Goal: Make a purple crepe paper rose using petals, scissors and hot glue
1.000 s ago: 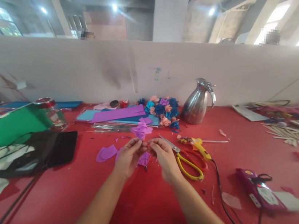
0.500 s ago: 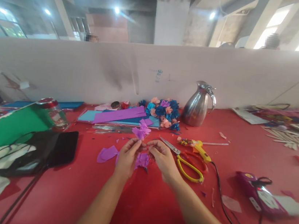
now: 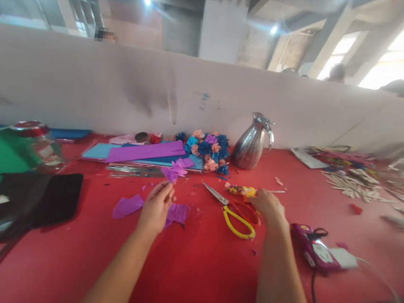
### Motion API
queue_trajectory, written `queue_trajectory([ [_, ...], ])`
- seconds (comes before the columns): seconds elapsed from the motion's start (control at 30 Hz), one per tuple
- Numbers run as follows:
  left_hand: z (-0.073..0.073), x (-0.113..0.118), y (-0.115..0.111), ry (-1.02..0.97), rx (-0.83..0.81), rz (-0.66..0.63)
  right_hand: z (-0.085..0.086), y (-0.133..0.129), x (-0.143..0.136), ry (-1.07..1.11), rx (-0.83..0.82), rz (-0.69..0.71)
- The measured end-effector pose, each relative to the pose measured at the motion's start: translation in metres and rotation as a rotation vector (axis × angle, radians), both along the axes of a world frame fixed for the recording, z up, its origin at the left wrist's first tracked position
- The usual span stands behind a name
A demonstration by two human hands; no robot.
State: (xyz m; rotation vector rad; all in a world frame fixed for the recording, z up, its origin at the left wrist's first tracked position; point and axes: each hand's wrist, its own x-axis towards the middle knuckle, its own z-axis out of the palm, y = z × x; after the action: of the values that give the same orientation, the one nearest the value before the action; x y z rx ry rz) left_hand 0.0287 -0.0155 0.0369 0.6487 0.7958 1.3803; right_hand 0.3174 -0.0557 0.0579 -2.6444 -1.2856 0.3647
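Note:
A purple paper flower (image 3: 176,170) stands up from the pinched fingers of my left hand (image 3: 157,205). Purple paper pieces (image 3: 128,206) lie on the red table (image 3: 200,280) on both sides of that hand. My right hand (image 3: 269,208) is over the yellow glue gun (image 3: 247,191), its fingers curled down at the gun's body, which it partly hides. Scissors (image 3: 239,222) with yellow and red handles lie between the hands, blades pointing back left.
A steel jug (image 3: 250,145) stands by the partition, beside a heap of paper flowers (image 3: 208,147). Purple strips (image 3: 146,152) lie at back left. A black phone (image 3: 58,200) is left, a purple power strip (image 3: 314,248) right.
My right hand has left my left hand's side and moved right to the glue gun. My left hand still holds the purple flower. The view has turned slightly right.

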Motion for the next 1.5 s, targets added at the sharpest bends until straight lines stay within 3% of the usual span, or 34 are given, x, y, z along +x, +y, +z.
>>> queue_trajectory([
  [0.17,0.001,0.000,0.002,-0.008,0.018,-0.003,-0.022,0.012,0.011,0.040,-0.015,0.000],
  [0.43,-0.003,-0.001,0.000,-0.014,0.026,-0.018,-0.035,0.015,0.024,0.120,0.054,0.104],
  [0.6,-0.004,-0.002,0.001,-0.038,0.014,-0.002,-0.038,0.017,0.025,0.183,0.207,0.041],
  [0.73,-0.007,-0.002,0.002,0.048,0.017,0.035,-0.030,0.016,0.018,0.251,0.379,-0.030],
  [0.8,-0.009,-0.002,0.001,0.187,0.040,0.081,-0.022,0.013,0.004,0.464,0.484,0.008],
  [0.9,-0.011,-0.002,-0.002,0.384,0.090,0.108,-0.006,0.006,-0.030,1.164,0.609,0.082],
  [0.97,-0.010,-0.001,-0.004,0.421,0.105,0.095,0.003,0.000,-0.057,1.301,0.653,0.149],
  [1.07,-0.008,-0.001,-0.006,0.401,0.083,0.084,0.008,-0.007,-0.093,1.225,0.755,0.337],
  [1.2,-0.005,0.000,-0.006,0.321,-0.024,0.084,0.000,-0.009,-0.117,0.907,0.766,0.615],
  [1.4,-0.004,0.001,-0.006,0.308,-0.014,0.100,-0.012,-0.009,-0.126,0.573,0.624,0.696],
  [1.5,-0.006,0.002,-0.006,0.354,0.046,0.113,-0.011,-0.010,-0.129,0.450,0.641,0.694],
])
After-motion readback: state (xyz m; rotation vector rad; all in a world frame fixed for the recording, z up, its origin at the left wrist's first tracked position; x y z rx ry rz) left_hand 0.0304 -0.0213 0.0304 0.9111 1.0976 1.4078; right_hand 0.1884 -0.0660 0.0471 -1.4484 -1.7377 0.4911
